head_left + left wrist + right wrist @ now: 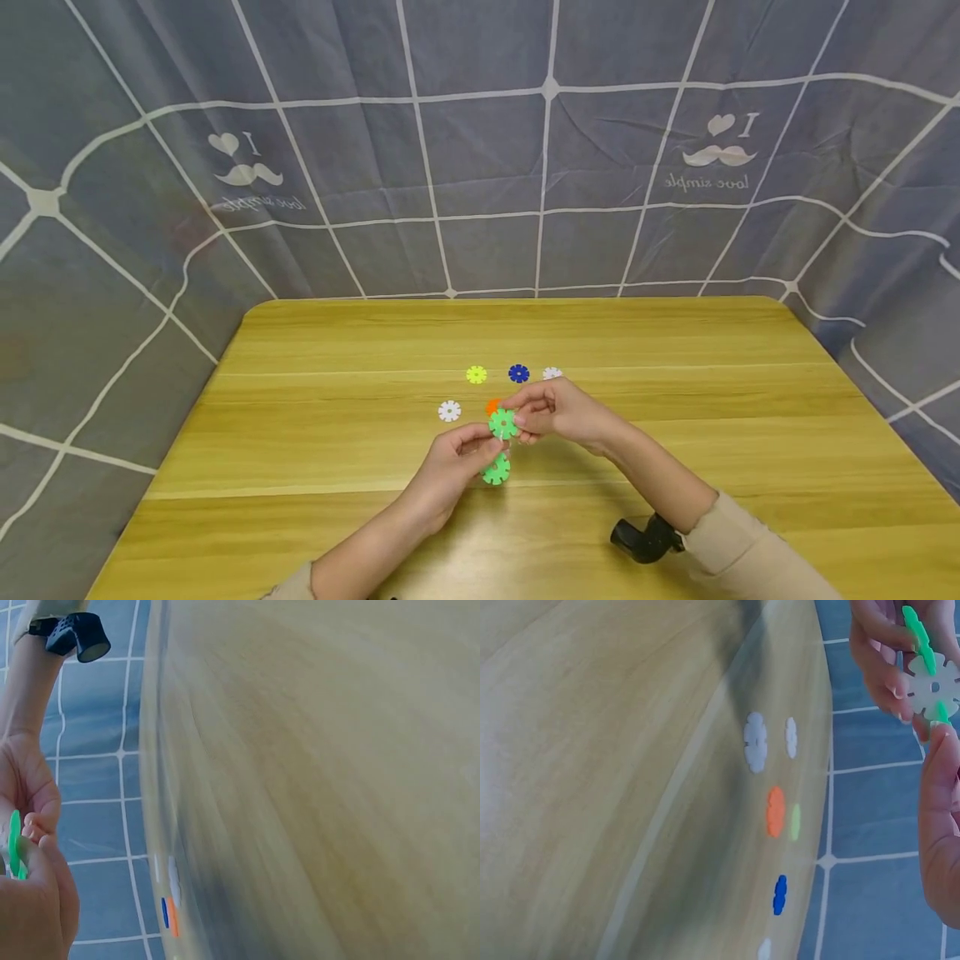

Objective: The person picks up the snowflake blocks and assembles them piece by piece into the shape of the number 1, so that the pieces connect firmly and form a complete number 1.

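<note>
Two green notched discs, an upper one [503, 423] and a lower one [496, 469], are joined by a white notched disc [933, 687] slotted between them. My left hand [453, 468] pinches this joined piece around its middle, thumb on the near side; its exact grip is partly hidden. With thumb and fingers, my right hand [558, 412] pinches the upper green disc by its right edge. Both hands are raised over the table. Just behind the piece lies an orange notched disc [776, 812], mostly covered in the head view.
More flat notched discs lie on the wooden table [337, 342]: yellow-green [476, 374], dark blue [519, 373], white at left [449, 411] and white at right [552, 372]. A black device [647, 538] sits at the right wrist. A grey curtain [480, 158] with white lines hangs around the table.
</note>
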A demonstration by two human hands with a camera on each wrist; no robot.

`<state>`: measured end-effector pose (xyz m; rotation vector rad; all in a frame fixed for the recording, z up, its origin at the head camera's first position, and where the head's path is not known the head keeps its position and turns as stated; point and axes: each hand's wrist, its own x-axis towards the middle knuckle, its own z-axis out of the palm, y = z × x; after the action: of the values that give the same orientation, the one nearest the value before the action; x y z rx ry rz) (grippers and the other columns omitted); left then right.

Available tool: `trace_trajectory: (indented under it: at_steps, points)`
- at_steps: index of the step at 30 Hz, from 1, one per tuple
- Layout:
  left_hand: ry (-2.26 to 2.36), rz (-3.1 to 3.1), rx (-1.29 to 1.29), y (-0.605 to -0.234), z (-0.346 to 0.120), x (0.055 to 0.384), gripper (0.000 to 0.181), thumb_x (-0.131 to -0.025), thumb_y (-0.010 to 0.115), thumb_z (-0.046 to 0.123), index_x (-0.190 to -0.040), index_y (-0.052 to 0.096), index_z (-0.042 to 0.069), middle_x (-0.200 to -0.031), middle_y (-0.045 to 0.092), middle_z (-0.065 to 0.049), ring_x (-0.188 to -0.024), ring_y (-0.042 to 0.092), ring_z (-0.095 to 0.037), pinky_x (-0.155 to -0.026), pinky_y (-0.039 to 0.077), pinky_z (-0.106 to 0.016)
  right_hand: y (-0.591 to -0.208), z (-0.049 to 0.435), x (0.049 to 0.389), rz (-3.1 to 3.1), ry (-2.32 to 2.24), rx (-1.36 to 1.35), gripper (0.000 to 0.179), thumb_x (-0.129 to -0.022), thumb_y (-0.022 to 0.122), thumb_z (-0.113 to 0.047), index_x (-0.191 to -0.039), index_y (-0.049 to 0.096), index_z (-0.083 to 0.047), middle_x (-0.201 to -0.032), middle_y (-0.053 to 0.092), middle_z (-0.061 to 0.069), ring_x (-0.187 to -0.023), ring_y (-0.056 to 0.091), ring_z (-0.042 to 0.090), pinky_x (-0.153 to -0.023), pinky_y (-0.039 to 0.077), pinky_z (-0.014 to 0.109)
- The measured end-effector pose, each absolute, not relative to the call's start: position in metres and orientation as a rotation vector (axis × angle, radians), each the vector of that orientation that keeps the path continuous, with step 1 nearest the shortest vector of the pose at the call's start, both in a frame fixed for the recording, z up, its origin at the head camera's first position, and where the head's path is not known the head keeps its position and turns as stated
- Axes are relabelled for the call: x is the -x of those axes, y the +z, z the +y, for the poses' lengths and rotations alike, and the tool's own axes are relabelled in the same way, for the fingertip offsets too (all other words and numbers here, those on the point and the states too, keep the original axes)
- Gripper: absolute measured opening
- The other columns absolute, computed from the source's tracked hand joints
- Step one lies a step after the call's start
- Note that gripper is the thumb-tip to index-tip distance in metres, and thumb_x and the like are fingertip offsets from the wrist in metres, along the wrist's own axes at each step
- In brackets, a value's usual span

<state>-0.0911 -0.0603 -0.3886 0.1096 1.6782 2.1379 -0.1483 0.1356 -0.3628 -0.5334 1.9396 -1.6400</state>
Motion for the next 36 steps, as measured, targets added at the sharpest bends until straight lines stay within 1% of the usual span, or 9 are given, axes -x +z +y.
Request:
trace_trajectory:
  at_steps: [3, 8, 15, 20, 25, 30, 36]
  points:
    - [2.14, 1.608, -0.091, -0.388, -0.061, 0.092, 0.039, -0.092, 0.057, 0.012, -0.12, 0.049, -0.014, -0.095, 0.066, -0.005, -0.086, 0.062, -0.013, -0.077, 0.052, -0.023, -0.366, 0.136, 0.147, 1.913, -1.646, 0.522, 0.029, -0.09, 0.055, 0.003, -0.116, 0.053, 0.016, -0.082, 0.066, 0.011, -0.07, 0.063, 0.016, -0.069, 0.055, 0.032]
    - [2.115, 1.556, -0.028, -0.39, -0.061, 0.092, 0.034, -0.093, 0.057, 0.015, -0.116, 0.052, -0.01, -0.096, 0.066, -0.006, -0.086, 0.063, -0.014, -0.074, 0.053, -0.022, -0.371, 0.136, 0.142, 1.874, -1.656, 0.502, 0.029, -0.089, 0.056, 0.002, -0.116, 0.055, 0.015, -0.081, 0.065, 0.016, -0.068, 0.062, 0.015, -0.065, 0.054, 0.026]
    - [2.08, 1.562, -0.007, -0.396, -0.06, 0.091, 0.029, -0.095, 0.054, 0.02, -0.111, 0.055, -0.005, -0.098, 0.066, -0.005, -0.087, 0.063, -0.014, -0.073, 0.054, -0.025, -0.379, 0.135, 0.137, 1.845, -1.672, 0.491, 0.03, -0.09, 0.055, 0.002, -0.117, 0.054, 0.015, -0.076, 0.064, 0.007, -0.066, 0.062, 0.012, -0.062, 0.053, 0.022]
    - [2.076, 1.566, 0.01, -0.398, -0.058, 0.093, 0.025, -0.096, 0.052, 0.019, -0.108, 0.056, -0.003, -0.097, 0.066, -0.004, -0.084, 0.062, -0.013, -0.071, 0.054, -0.025, -0.382, 0.136, 0.137, 1.832, -1.676, 0.486, 0.031, -0.089, 0.056, 0.002, -0.117, 0.053, 0.015, -0.075, 0.064, 0.004, -0.066, 0.062, 0.012, -0.061, 0.053, 0.021]
    - [2.076, 1.565, 0.031, -0.401, -0.057, 0.093, 0.021, -0.097, 0.05, 0.017, -0.104, 0.057, -0.001, -0.092, 0.064, -0.003, -0.082, 0.062, -0.012, -0.069, 0.054, -0.024, -0.383, 0.14, 0.14, 1.851, -1.679, 0.448, 0.036, -0.087, 0.061, -0.002, -0.117, 0.052, 0.015, -0.078, 0.065, 0.006, -0.068, 0.061, 0.015, -0.063, 0.053, 0.023]
    - [2.073, 1.585, 0.043, -0.4, -0.058, 0.093, 0.02, -0.097, 0.05, 0.016, -0.102, 0.057, -0.001, -0.092, 0.064, -0.004, -0.084, 0.063, -0.014, -0.073, 0.055, -0.027, -0.385, 0.15, 0.144, 1.851, -1.693, 0.417, 0.042, -0.086, 0.063, -0.005, -0.118, 0.048, 0.017, -0.082, 0.065, 0.01, -0.069, 0.061, 0.018, -0.066, 0.054, 0.027]
    - [2.073, 1.589, 0.034, -0.397, -0.06, 0.095, 0.021, -0.097, 0.049, 0.017, -0.104, 0.056, -0.003, -0.097, 0.064, -0.009, -0.088, 0.063, -0.017, -0.076, 0.054, -0.028, -0.387, 0.164, 0.15, 1.898, -1.667, 0.382, 0.045, -0.086, 0.064, -0.007, -0.12, 0.046, 0.017, -0.083, 0.065, 0.009, -0.071, 0.061, 0.018, -0.068, 0.054, 0.03]
